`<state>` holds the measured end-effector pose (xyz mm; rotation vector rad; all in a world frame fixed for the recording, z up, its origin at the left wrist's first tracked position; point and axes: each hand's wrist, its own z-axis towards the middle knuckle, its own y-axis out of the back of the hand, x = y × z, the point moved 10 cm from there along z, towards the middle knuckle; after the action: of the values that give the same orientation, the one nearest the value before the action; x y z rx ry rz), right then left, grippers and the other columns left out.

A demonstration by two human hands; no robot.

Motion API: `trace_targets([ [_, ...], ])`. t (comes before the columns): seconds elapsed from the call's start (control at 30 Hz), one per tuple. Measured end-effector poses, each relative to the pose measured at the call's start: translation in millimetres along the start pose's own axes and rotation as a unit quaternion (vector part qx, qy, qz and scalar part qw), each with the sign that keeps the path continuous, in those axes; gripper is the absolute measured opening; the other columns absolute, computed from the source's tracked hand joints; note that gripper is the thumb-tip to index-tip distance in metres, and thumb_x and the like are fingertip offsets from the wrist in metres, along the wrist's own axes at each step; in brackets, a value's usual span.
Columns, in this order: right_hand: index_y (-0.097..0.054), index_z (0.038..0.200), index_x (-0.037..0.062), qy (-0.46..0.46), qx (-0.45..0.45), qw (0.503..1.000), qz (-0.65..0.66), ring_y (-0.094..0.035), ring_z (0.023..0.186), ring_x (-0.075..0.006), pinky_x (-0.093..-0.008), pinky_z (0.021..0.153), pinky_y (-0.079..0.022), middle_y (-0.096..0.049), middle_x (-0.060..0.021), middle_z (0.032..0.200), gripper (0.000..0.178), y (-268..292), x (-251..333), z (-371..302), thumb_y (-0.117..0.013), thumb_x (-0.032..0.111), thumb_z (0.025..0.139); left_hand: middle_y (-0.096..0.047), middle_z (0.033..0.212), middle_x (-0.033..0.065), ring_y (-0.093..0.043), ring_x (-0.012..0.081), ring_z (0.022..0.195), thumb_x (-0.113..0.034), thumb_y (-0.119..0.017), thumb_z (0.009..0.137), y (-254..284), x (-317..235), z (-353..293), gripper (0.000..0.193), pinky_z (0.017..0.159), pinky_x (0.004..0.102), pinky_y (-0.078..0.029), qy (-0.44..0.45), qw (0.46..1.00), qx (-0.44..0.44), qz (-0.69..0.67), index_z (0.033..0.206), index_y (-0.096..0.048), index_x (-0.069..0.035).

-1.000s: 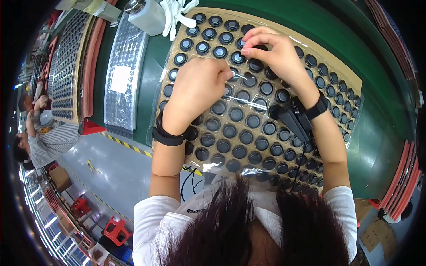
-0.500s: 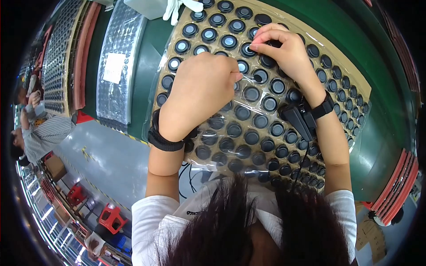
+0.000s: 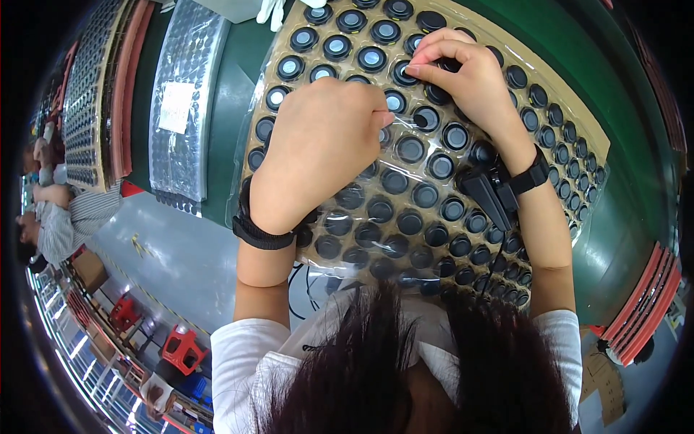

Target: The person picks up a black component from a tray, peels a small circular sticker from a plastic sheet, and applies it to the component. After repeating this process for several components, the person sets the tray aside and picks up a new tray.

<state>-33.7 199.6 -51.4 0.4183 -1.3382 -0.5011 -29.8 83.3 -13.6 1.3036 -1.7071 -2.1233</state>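
Observation:
A large tray [image 3: 473,16] with a tan base and clear plastic pockets lies in front of me, filled with rows of round black parts [image 3: 441,166]. Several toward the far left, like one round part [image 3: 337,47], have pale, shiny centres. My left hand [image 3: 329,137] is closed over the left half, thumb and finger pinched together; what they hold is hidden. My right hand [image 3: 466,79] bends over the far middle. Its thumb and forefinger meet at the rim of a round black part [image 3: 403,71], and anything between them is too small to make out. Clear film [image 3: 347,220] glints over the near rows.
On the green table [image 3: 224,101], a plastic-wrapped stack of trays [image 3: 181,69] lies to the left, with another filled tray [image 3: 94,94] beyond. White gloves [image 3: 271,13] lie at the far edge. Red-edged stacked panels [image 3: 640,307] stand at right. A co-worker in a striped sleeve [image 3: 87,213] is at far left.
The view has shifted slightly, so the tray's far left part appears a little higher and farther left. Both hands keep their pinched poses over nearly the same spots.

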Motion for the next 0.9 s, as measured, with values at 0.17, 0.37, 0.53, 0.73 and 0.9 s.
trace_targets([
  [0.17, -0.062, 0.074, 0.0021, 0.010, -0.006, 1.000, -0.026, -0.054, 0.083, -0.0140, -0.0238, 0.076, -0.041, -0.058, -0.0023, 0.085, 0.011, 1, 2, 0, -0.069, 0.010, 0.068, -0.056, 0.060, 0.0143, -0.056, 0.0304, 0.056, -0.008, -0.058, 0.072, 1, 0, 0, 0.007, 0.051, 0.0343, -0.043, -0.004, 1.000, -0.003, 0.001, 0.074, -0.062, -0.003],
  [0.37, -0.062, 0.072, 0.0020, 0.013, -0.007, 0.999, -0.047, -0.054, 0.084, -0.0153, -0.0248, 0.077, -0.041, -0.058, -0.0026, 0.085, 0.011, 1, 6, 0, -0.069, 0.009, 0.068, -0.057, 0.061, 0.0142, -0.056, 0.0302, 0.057, -0.008, -0.059, 0.072, 1, 1, 0, 0.007, 0.051, 0.0339, -0.044, -0.009, 1.000, -0.007, 0.003, 0.074, -0.062, -0.003],
  [0.53, -0.061, 0.077, 0.0024, 0.035, -0.019, 0.996, -0.075, -0.053, 0.082, -0.0149, -0.0242, 0.076, -0.042, -0.058, -0.0027, 0.084, 0.013, 0, 11, 0, -0.068, 0.009, 0.068, -0.058, 0.062, 0.0143, -0.057, 0.0300, 0.058, -0.008, -0.059, 0.071, 1, 1, 0, 0.007, 0.053, 0.0338, -0.045, -0.008, 1.000, -0.005, 0.011, 0.074, -0.062, -0.003],
  [0.73, -0.059, 0.083, 0.0029, -0.012, -0.045, 0.999, 0.019, -0.051, 0.075, -0.0137, -0.0229, 0.072, -0.042, -0.056, -0.0021, 0.085, 0.017, 5, -3, 1, -0.068, 0.008, 0.069, -0.058, 0.063, 0.0141, -0.058, 0.0299, 0.059, -0.009, -0.059, 0.072, -1, 3, 2, 0.007, 0.054, 0.0345, -0.045, 0.000, 1.000, -0.003, 0.023, 0.075, -0.062, -0.003],
  [0.9, -0.059, 0.080, 0.0046, -0.063, 0.103, 0.977, 0.174, -0.050, 0.077, -0.0138, -0.0235, 0.074, -0.040, -0.054, -0.0009, 0.083, 0.015, -9, -8, -4, -0.068, 0.007, 0.069, -0.058, 0.064, 0.0138, -0.057, 0.0301, 0.060, -0.010, -0.058, 0.072, 3, 3, 1, 0.008, 0.054, 0.0351, -0.045, -0.004, 0.999, -0.023, 0.032, 0.074, -0.061, -0.003],
])
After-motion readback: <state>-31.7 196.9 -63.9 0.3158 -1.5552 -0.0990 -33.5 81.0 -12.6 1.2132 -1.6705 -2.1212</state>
